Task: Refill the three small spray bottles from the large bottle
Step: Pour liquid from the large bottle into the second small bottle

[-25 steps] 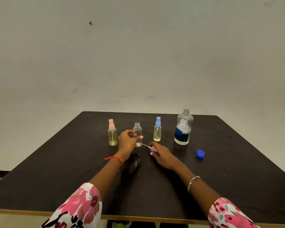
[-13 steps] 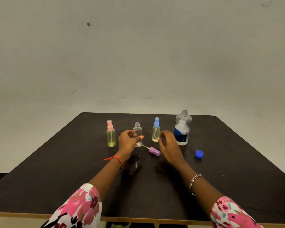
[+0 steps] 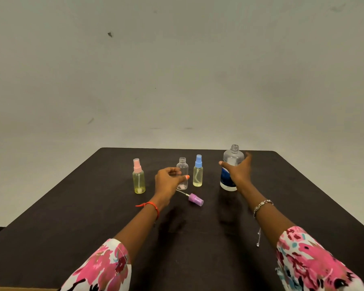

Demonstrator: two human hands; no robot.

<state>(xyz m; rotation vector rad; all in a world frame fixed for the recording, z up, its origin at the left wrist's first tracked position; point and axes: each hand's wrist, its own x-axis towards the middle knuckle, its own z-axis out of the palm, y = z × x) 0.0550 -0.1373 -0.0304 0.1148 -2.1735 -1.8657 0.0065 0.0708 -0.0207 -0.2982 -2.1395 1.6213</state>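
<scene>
Now the right hand (image 3: 239,173) is reaching the large bottle (image 3: 231,166), fingers spread wide around its body and not yet clamped; half a second ago it was hovering by the purple sprayer (image 3: 195,199), and a second ago it was setting that sprayer down. The large bottle is standing uncapped at the far right of the row, on the table (image 3: 198,238). The sprayer is lying on its side, tube pointing toward the clear bottle (image 3: 182,172), which is standing open-necked and looks nearly empty (a trace at the bottom, perhaps). The left hand (image 3: 169,181) is keeping its fingers curled loosely about that clear bottle, steadying it; whether the grip is tight I cannot tell. The pink bottle (image 3: 138,177) and blue bottle (image 3: 197,172) are standing capped either side, both holding yellowish liquid. So the opening step seems finished, and pouring into the last bottle is likely coming next.
</scene>
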